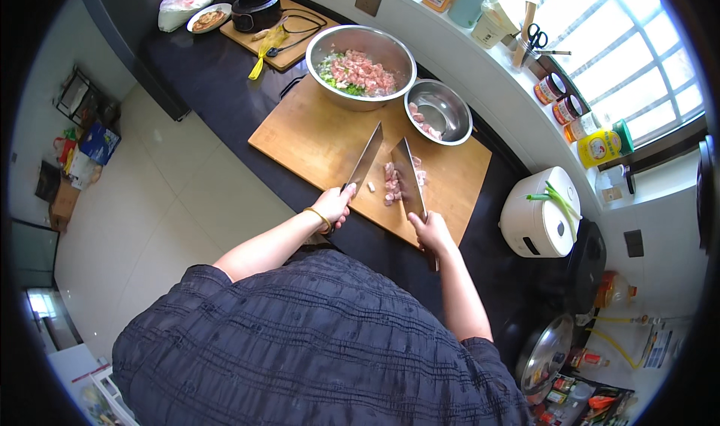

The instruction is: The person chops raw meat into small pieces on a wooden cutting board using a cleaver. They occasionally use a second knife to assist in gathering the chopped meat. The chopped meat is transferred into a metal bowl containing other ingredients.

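Note:
My left hand is closed round the handle of a cleaver, whose blade is tilted over the wooden cutting board. In my right hand is a second cleaver, its blade among pieces of raw meat. Some meat lies on either side of that blade, and one small pale bit sits apart, nearer the left cleaver. Behind the board's middle stands a large steel bowl with minced meat and chopped green onion. A smaller steel bowl beside it holds a few meat pieces.
At the back left are a black cooker, a plate of food and a white bag. Green onion rests on the white rice cooker at right. Jars and scissors line the windowsill.

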{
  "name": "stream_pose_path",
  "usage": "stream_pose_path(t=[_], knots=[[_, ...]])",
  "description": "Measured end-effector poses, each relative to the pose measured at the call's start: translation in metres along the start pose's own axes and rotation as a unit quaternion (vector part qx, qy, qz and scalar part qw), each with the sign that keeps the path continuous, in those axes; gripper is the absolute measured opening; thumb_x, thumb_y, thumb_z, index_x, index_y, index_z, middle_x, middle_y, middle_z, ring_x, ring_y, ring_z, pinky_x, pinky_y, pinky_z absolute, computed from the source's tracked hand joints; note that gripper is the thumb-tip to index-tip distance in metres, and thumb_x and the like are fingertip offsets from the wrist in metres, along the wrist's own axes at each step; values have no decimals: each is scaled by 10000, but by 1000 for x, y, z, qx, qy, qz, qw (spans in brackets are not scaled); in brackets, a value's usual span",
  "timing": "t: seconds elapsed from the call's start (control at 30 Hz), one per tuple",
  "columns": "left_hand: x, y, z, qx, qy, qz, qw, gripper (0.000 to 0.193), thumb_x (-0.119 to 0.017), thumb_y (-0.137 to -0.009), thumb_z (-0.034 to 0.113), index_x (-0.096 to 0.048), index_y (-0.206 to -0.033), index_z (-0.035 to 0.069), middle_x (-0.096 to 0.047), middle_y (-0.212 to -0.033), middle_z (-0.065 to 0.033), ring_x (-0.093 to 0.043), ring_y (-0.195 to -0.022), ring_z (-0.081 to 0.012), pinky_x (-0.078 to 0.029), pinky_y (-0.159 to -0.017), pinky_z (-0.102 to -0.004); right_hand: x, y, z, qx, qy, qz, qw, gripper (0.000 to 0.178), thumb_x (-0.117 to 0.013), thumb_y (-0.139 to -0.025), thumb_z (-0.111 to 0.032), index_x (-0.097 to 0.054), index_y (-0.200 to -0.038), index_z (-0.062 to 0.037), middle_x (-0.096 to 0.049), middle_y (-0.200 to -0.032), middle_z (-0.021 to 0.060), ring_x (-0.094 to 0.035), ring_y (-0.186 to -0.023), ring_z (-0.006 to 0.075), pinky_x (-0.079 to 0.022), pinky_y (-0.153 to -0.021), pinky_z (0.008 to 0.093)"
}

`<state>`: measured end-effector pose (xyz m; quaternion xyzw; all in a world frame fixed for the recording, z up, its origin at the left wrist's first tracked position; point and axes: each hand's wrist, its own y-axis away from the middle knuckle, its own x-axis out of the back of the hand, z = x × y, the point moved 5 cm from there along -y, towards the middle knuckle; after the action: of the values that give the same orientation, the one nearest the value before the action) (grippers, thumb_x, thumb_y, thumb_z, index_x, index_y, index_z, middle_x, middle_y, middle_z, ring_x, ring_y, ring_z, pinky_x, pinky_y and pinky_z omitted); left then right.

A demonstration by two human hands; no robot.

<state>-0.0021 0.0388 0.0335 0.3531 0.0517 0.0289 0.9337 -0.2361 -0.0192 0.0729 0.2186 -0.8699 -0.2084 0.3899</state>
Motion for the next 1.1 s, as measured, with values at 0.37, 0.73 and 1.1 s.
stream_pose_path(t=[0.37,0.73,1.1], knots=[[-2,-1,-3,-2,14,-12,1000,400,-405,-884,479,-396,-752,101,-391,-524,2,-339,-379,-82,-327,-345,-235,-31,26,36,-27,-190,80,978,367,-432,-901,-384,-451,-733,-59,-420,-450,25,-422,-331,128,-350,-318,270],[3,2,-6,0,17,-14,1000,406,-406,-882,484,-399,-751,99,-409,-541,-4,-352,-386,-85,-335,-352,-235,-5,5,16,-62,25,78,995,617,-358,-884,-506,-583,-764,56,-566,-603,230,-616,-668,329,-468,-625,400],[4,3,-5,-1,6,-19,1000,415,-390,-886,486,-389,-756,92,-396,-541,0,-349,-390,-83,-334,-350,-231,6,9,13,51,-87,107,989,546,-366,-894,-493,-471,-620,-32,-447,-439,48,-437,-333,179,-346,-352,330]])
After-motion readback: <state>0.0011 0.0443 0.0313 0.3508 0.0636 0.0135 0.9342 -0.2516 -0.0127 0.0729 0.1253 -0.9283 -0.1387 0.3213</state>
